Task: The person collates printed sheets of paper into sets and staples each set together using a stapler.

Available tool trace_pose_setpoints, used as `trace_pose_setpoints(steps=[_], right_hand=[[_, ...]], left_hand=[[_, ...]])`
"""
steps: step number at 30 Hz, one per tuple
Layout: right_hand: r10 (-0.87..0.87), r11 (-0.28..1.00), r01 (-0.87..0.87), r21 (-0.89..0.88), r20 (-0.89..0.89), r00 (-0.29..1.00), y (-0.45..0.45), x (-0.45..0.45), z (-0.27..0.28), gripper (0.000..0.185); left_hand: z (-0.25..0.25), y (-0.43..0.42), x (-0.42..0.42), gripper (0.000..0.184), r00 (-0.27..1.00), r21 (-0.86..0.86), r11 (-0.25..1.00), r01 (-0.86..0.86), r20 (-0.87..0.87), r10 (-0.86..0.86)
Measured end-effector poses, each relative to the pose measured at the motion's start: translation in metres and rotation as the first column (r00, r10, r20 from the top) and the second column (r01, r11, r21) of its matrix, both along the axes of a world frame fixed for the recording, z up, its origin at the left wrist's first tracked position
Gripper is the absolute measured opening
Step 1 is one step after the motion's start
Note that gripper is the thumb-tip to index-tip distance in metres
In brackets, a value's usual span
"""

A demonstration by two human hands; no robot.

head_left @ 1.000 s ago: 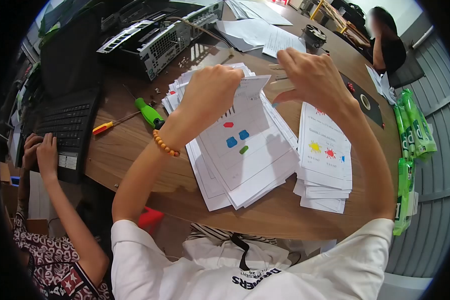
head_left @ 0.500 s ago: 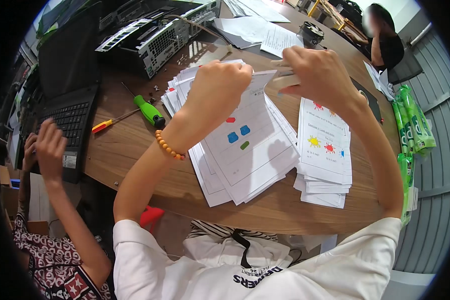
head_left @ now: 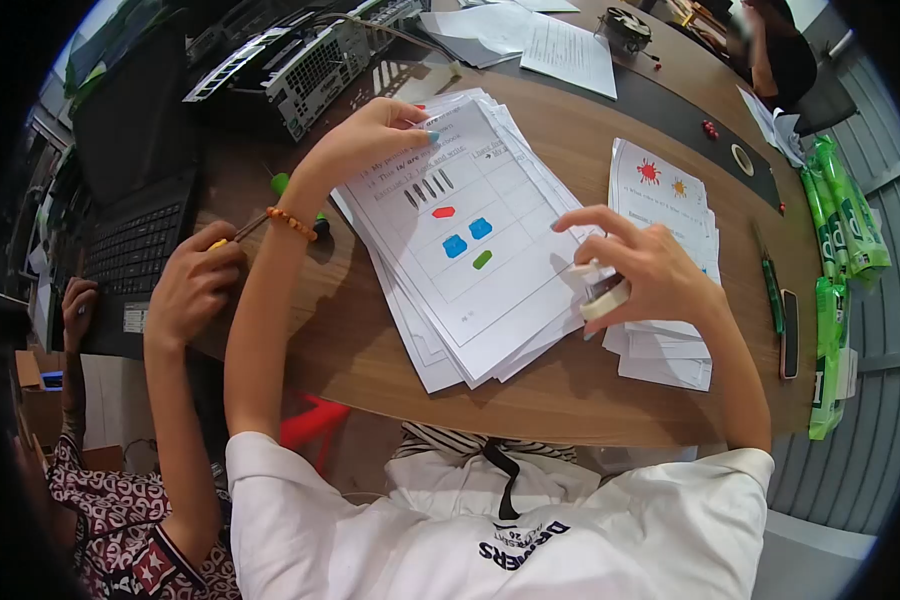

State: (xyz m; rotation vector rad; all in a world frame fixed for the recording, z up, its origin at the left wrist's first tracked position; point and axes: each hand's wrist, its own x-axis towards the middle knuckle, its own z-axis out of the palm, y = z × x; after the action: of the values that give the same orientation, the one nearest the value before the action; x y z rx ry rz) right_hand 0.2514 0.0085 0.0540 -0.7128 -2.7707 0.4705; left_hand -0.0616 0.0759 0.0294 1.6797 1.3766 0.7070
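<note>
The printed sheets lie in 2 piles: a larger stack (head_left: 470,310) before the person and a smaller pile (head_left: 660,355) just to its right. Judging by its fanned edges, the larger stack is only partly lined up; whether any sheets are fastened cannot be told. The left hand (head_left: 370,140) holds the top sheet (head_left: 515,300) near its upper edge, thumb on the printed face. The right hand (head_left: 650,265) curls around a small pale tool (head_left: 604,298), perhaps a stapler, by the stack's right edge.

The brown worktop (head_left: 370,375) also carries a computer case (head_left: 320,85), a laptop (head_left: 135,240), a fan (head_left: 625,28), a tape roll (head_left: 742,160) and a phone (head_left: 790,335). At left, a co-worker's hand (head_left: 192,288) grips a yellow-handled screwdriver (head_left: 218,244). Grey slats (head_left: 880,345) line the right side.
</note>
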Motion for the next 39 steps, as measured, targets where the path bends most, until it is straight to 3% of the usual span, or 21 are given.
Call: trace_pose_setpoints(steps=[1,5,9,11,17,24,27,29,30,31,32,33,35,36,37,39], right_hand=[[0.019,0.998,-0.023,0.06,0.062,0.998,-0.003,0.002,-0.002,0.05],[0.05,0.994,-0.043,0.099,-0.064,0.997,-0.002,0.008,-0.004,0.05],[0.003,1.0,-0.003,-0.015,-0.018,1.0,-0.004,0.011,0.004,0.042],[-0.012,0.988,-0.003,0.153,0.1,0.995,-0.003,0.012,0.001,0.036],[0.009,0.969,-0.03,0.244,0.083,0.996,0.001,0.01,-0.002,0.032],[-0.002,0.978,-0.007,0.209,0.045,0.999,0.003,0.01,-0.004,0.033],[-0.015,0.996,0.015,0.088,0.0,1.0,0.004,0.008,-0.002,0.037],[-0.056,0.998,0.048,-0.035,-0.28,0.958,0.008,0.004,-0.003,0.039],[-0.053,0.998,0.045,-0.032,-0.283,0.958,0.011,0.001,-0.003,0.039],[-0.177,0.976,0.128,-0.174,-0.301,0.937,0.014,-0.004,-0.002,0.037],[-0.302,0.927,0.205,-0.314,-0.301,0.905,0.017,-0.009,-0.002,0.034],[-0.304,0.927,0.207,-0.312,-0.304,0.903,0.022,-0.015,-0.001,0.034],[-0.531,0.731,0.298,-0.614,-0.237,0.814,0.033,-0.031,0.0,0.028],[-0.533,0.732,0.299,-0.612,-0.241,0.811,0.037,-0.039,-0.003,0.028],[-0.538,0.71,0.274,-0.649,-0.249,0.805,0.041,-0.047,-0.008,0.028],[-0.54,0.69,0.243,-0.682,-0.261,0.801,0.044,-0.058,-0.009,0.028]], left_hand=[[-0.001,0.001,0.0,0.053,0.999,0.009,1.0,-0.002,-0.049,0.002],[-0.002,0.003,-0.001,0.052,0.997,-0.012,1.0,-0.004,-0.081,0.003],[-0.005,0.004,-0.002,0.051,0.997,0.022,1.0,0.002,-0.079,0.0],[-0.007,0.006,-0.003,0.051,0.997,-0.006,1.0,0.005,-0.073,-0.006],[-0.002,0.0,-0.001,0.043,0.997,-0.023,0.997,0.076,-0.012,-0.076],[-0.003,-0.006,0.0,0.032,0.993,0.005,0.993,0.117,0.002,-0.117],[-0.009,-0.008,0.002,0.03,0.997,0.1,0.992,0.078,-0.003,-0.078],[-0.014,-0.007,0.003,0.029,0.994,0.25,0.965,0.074,0.055,-0.091],[-0.012,-0.01,0.005,0.031,0.992,0.25,0.965,0.075,0.075,-0.096],[-0.014,-0.009,0.005,0.031,0.993,0.251,0.965,0.075,0.073,-0.096],[-0.017,-0.007,0.005,0.031,0.995,0.301,0.949,0.093,-0.01,-0.094],[-0.018,-0.005,0.007,0.031,0.991,0.349,0.93,0.118,-0.094,-0.09],[-0.005,-0.016,0.021,0.033,0.979,0.348,0.93,0.116,-0.197,-0.048],[0.0,-0.021,0.027,0.035,0.955,0.345,0.932,0.107,-0.296,0.0],[-0.004,-0.02,0.028,0.035,0.955,0.348,0.931,0.111,-0.298,-0.002],[-0.012,-0.019,0.029,0.035,0.977,0.519,0.841,0.153,-0.209,-0.049]])
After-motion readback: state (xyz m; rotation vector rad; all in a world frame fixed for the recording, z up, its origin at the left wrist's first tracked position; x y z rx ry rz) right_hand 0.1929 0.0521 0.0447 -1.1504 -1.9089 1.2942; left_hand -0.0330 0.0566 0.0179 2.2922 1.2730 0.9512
